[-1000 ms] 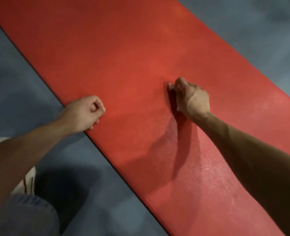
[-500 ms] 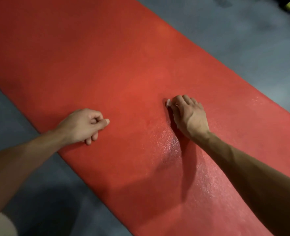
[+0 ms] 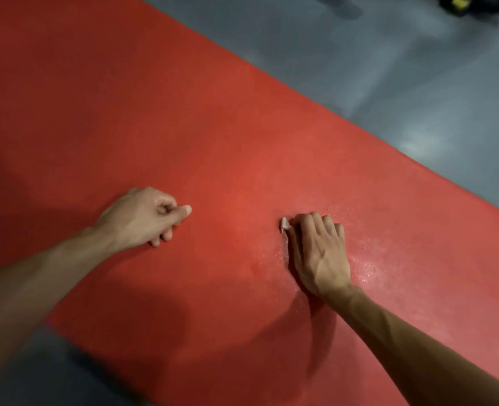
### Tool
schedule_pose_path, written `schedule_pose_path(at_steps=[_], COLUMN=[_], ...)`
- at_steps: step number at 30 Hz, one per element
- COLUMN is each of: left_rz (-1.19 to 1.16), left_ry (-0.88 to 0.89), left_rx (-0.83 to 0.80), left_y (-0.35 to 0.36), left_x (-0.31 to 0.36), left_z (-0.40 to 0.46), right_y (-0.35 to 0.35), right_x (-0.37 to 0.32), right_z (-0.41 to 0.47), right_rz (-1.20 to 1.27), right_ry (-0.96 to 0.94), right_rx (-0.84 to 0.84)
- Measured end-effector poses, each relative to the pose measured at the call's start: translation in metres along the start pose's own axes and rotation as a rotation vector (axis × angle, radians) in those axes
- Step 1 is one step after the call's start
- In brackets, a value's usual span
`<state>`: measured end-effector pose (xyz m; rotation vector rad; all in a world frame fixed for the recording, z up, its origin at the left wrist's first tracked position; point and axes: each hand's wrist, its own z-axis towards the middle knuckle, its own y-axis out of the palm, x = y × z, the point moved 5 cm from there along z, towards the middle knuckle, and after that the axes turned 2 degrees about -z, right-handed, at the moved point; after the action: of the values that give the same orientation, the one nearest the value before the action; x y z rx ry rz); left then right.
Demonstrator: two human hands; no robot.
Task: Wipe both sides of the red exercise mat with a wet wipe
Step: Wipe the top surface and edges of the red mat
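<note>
Floor [image 3: 403, 68] of smooth grey is showing at the top right and again at the bottom left corner, catching dull patches of light, and the red mat [image 3: 183, 112] is lying flat on it, running diagonally across most of the view. The right hand [image 3: 318, 253] is resting palm down on the mat near its middle, fingers curled over a wet wipe [image 3: 284, 224]; only a small white corner of the wipe is peeking out at the left of the fingertips, the rest being hidden under the hand. The mat to the right of and just behind this hand is glistening with fine wet speckles. The left hand [image 3: 142, 218] is sitting on the mat well apart from the right, curled into a loose fist that is holding nothing, the thumb pointing out toward the wipe and the knuckles touching the red surface. Both bare forearms are reaching in from the lower corners and casting dark shadows over the near part of the mat. A dark object with a yellow spot [image 3: 459, 1] is lying on the floor at the top right edge, too blurred to tell what it is.
</note>
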<state>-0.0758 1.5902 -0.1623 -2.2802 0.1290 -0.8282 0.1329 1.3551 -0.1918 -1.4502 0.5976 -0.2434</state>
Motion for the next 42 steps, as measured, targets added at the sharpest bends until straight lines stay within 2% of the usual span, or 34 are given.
schedule_pose_path(at_steps=[3, 6, 15, 24, 28, 33, 40, 42], left_rz=[0.009, -0.084, -0.162, -0.154, -0.149, -0.151, -0.124, -0.122], left_ry=[-0.072, -0.181, -0.305, -0.270, -0.229, -0.217, -0.235, -0.246], left_rx=[-0.117, -0.213, -0.340, -0.320, -0.305, -0.295, -0.271, -0.277], left_y=[-0.005, -0.005, -0.011, -0.015, -0.014, -0.015, -0.012, -0.014], left_x=[-0.002, -0.005, -0.008, -0.005, -0.004, -0.004, -0.007, -0.007], left_z=[0.029, 0.050, 0.064, 0.062, 0.060, 0.057, 0.063, 0.062], right_y=[-0.003, -0.003, 0.003, -0.006, -0.014, -0.030, -0.020, -0.015], right_x=[-0.004, -0.005, -0.006, -0.017, -0.018, -0.023, -0.016, -0.017], right_z=[0.003, 0.008, 0.012, 0.017, 0.016, -0.004, -0.007, -0.005], right_rz=[-0.072, -0.124, -0.243, -0.242, -0.221, -0.081, 0.021, 0.037], right_ry=[-0.011, -0.028, 0.000, -0.026, -0.056, 0.179, 0.272, 0.283], right_rx=[-0.014, -0.028, -0.117, -0.117, -0.049, -0.002, 0.011, -0.050])
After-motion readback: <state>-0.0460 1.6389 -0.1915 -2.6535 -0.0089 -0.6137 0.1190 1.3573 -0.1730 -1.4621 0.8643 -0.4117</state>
